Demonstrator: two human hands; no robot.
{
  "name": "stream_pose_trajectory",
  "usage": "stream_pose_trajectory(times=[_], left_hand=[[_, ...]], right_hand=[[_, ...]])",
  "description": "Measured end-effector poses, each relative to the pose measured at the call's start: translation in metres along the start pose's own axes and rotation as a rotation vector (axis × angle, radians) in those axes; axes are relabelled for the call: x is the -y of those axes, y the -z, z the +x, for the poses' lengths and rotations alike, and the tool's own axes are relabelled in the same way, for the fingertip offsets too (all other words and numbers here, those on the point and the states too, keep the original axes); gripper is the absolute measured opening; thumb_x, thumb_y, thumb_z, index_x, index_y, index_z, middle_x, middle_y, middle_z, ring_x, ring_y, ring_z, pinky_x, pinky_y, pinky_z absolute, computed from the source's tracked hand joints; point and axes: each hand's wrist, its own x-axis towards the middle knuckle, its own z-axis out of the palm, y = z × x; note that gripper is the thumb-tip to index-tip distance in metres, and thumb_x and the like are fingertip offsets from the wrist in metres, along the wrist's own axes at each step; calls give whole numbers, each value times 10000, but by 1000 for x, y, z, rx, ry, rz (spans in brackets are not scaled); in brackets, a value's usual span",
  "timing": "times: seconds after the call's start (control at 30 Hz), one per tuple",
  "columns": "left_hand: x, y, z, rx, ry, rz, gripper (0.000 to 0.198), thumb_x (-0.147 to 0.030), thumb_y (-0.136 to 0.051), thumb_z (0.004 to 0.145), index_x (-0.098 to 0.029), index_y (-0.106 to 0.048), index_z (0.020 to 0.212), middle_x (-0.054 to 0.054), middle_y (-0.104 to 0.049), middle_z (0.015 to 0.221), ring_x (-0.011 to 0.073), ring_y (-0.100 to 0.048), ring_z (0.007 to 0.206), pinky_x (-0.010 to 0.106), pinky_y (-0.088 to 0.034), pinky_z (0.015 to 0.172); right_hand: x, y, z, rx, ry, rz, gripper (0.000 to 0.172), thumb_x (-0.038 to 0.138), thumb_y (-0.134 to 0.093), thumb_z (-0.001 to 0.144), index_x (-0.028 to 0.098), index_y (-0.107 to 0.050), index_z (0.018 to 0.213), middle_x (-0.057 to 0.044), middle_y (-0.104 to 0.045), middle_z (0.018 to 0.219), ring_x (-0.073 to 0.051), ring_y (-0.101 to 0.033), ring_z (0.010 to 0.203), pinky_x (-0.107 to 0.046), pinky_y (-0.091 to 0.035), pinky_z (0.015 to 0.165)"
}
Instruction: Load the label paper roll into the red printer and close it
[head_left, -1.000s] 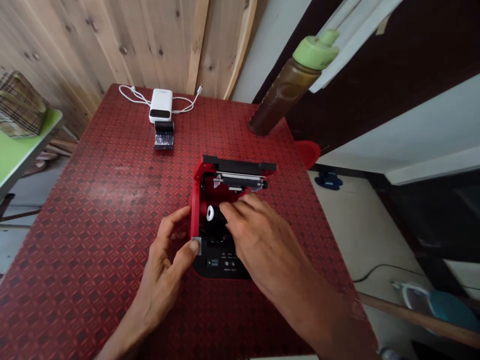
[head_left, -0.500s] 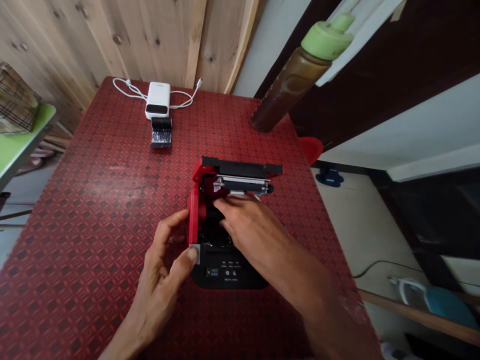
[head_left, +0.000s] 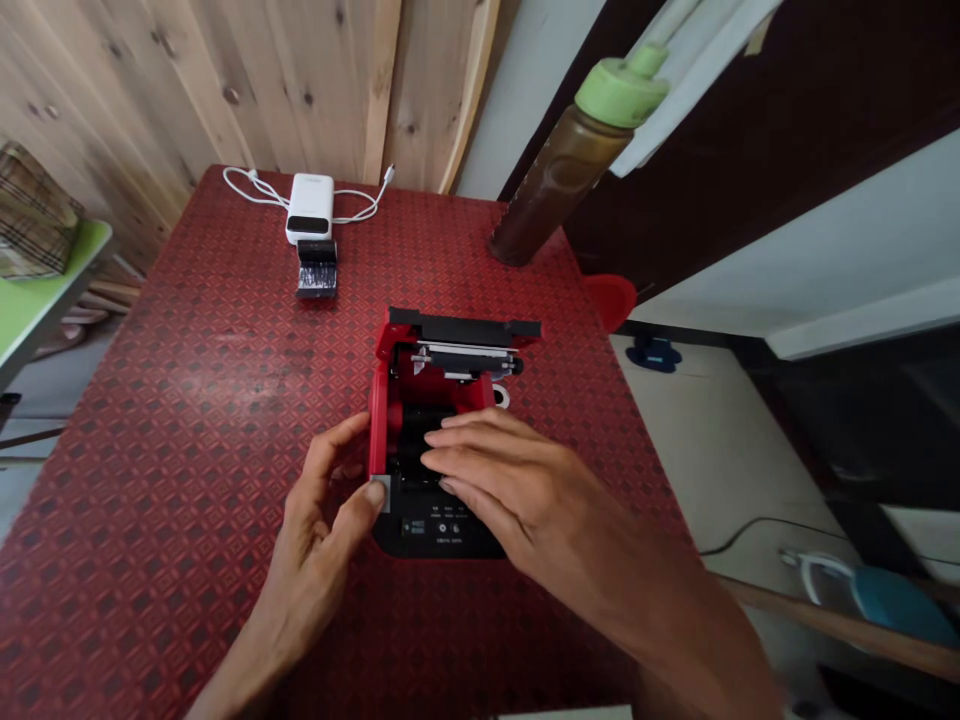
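Two hands, one left hand (head_left: 322, 530) and one right hand (head_left: 510, 490), meet at one red-and-black printer (head_left: 450, 375). Beyond that grip, toward its left, lie one white power bank (head_left: 309, 207), one white cable (head_left: 371, 205) and one small black block (head_left: 316, 268). Beyond it to the right stands one brown bottle (head_left: 559, 175) with one green cap (head_left: 621, 92). All of these are on one red table (head_left: 187, 400).

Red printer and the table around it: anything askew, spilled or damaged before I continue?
Nothing looks spilled or damaged. The red printer sits on the table with its lid open; the left hand rests against its side, the right hand covers the open bay. Only the brown bottle stands close to the table's far right edge.
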Motion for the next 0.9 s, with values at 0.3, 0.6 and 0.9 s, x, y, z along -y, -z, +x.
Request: stream_pose_trajectory(times=[0.3,0.6,0.9], left_hand=[[-15,5,13,-104,-50,66,497,-536,-687,1028,-279,-677,1452,83,-684,1519,321,-642,1367,476,-498,1143],[-57,-5,81,-14,-407,114,417,-591,-563,1096,-281,-772,1281,63,-746,1340,279,-644,1307,401,-490,1048],[-45,-8,46,-67,-222,25,108,-365,-820,959,-269,-773,978,28,-719,1438,282,-574,1466,409,-454,1183]], right_hand=[[9,1,-10,-110,-16,68,187,12,-639,1034,156,-738,967,-69,-788,1030,-203,-733,969,-354,-632,923],[18,-19,-39,-363,37,-133,157,-41,-682,987,97,-752,1011,-104,-779,992,-219,-700,970,-378,-621,941],[25,-37,-51,-481,23,-369,139,27,-733,995,107,-750,1108,-200,-788,1328,-305,-689,1311,-441,-590,1074]])
